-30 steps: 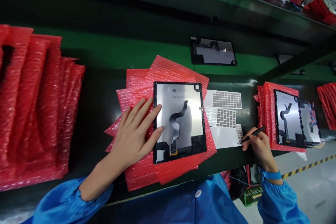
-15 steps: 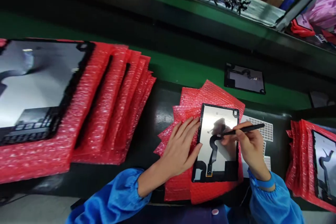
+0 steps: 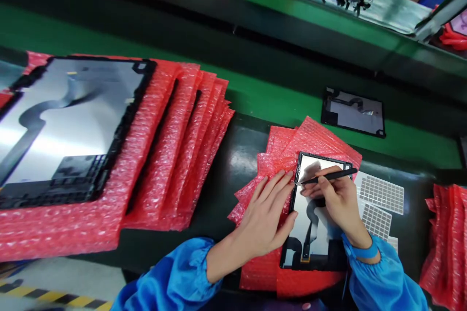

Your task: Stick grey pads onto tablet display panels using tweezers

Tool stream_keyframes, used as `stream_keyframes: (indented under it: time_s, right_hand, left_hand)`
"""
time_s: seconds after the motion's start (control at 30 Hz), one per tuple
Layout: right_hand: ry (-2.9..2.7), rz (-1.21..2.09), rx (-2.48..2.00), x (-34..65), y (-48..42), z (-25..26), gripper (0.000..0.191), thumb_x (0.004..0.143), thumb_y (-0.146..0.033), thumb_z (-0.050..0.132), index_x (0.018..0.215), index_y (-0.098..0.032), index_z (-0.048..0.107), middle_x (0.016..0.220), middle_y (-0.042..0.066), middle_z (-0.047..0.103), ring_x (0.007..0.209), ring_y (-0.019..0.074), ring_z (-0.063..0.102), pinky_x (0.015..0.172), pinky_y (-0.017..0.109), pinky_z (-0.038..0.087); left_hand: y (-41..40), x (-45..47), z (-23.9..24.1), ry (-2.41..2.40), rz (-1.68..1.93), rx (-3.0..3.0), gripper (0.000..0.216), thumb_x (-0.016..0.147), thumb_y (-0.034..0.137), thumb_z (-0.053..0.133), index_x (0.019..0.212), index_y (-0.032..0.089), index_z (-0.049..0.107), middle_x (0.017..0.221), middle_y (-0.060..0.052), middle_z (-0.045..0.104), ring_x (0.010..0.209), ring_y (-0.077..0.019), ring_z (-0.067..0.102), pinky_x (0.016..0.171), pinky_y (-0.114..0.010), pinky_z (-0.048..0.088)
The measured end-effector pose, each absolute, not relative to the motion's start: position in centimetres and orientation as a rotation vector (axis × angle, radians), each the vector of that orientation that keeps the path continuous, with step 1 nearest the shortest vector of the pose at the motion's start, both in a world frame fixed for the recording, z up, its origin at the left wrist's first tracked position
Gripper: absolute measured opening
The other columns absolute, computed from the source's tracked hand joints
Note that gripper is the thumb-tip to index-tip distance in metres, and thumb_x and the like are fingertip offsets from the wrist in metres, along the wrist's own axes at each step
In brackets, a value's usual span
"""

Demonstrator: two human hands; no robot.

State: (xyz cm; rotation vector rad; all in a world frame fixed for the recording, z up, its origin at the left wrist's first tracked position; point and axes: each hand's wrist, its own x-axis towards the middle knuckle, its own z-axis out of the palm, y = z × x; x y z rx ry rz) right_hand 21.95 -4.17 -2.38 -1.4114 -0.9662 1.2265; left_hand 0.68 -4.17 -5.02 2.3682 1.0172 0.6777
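Note:
A display panel with a shiny back and a black flex cable lies on a fan of red bubble-wrap bags. My left hand rests flat, fingers spread, on the bags at the panel's left edge. My right hand is closed around black tweezers. Their tip touches the panel's upper left area.
A large stack of red bubble-wrap bags with another panel on top fills the left. Sheets of small grey stickers lie right of the hands. A further panel sits on the green belt behind. More red bags at right.
My right hand went from the sticker sheet to the panel, carrying the tweezers, and now works near the panel's upper left. The view swung left. My left hand stayed on the bags.

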Motion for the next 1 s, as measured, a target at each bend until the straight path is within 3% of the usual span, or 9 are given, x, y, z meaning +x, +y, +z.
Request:
stream_keyframes:
  time_s: [0.17, 0.83, 1.0]
  right_hand:
    - [-0.969, 1.223, -1.425, 21.77, -3.96, -2.27, 0.031, 0.097, -0.052, 0.074, 0.098, -0.022, 0.066, 0.069, 0.001, 0.076, 0.057, 0.0200, 0.078, 0.055, 0.029, 0.066]
    - [-0.974, 1.212, -1.442, 21.75, -4.30, -2.61, 0.030, 0.098, -0.051, 0.072, 0.102, -0.021, 0.069, 0.072, 0.002, 0.076, 0.059, 0.0191, 0.078, 0.057, 0.029, 0.067]
    - [-0.969, 1.226, -1.452, 21.56, -4.14, -2.81, 0.030, 0.098, -0.050, 0.072, 0.102, -0.021, 0.066, 0.076, 0.003, 0.079, 0.063, 0.0198, 0.080, 0.060, 0.030, 0.068]
  left_hand:
    - [-4.20, 0.64, -4.99, 1.007, 0.662, 2.372, 0.054, 0.103, 0.027, 0.053, 0.154, 0.011, 0.042, 0.164, -0.018, 0.050, 0.160, -0.0296, 0.034, 0.129, -0.051, 0.030]
    - [-4.17, 0.56, -4.89, 1.015, 0.675, 2.357, 0.060, 0.100, 0.025, 0.056, 0.157, 0.013, 0.040, 0.162, -0.018, 0.052, 0.157, -0.0316, 0.039, 0.126, -0.054, 0.036]
    - [-4.20, 0.81, -4.90, 1.006, 0.648, 2.461, 0.059, 0.099, 0.022, 0.055, 0.156, 0.012, 0.044, 0.166, -0.022, 0.046, 0.159, -0.0367, 0.036, 0.123, -0.058, 0.038]
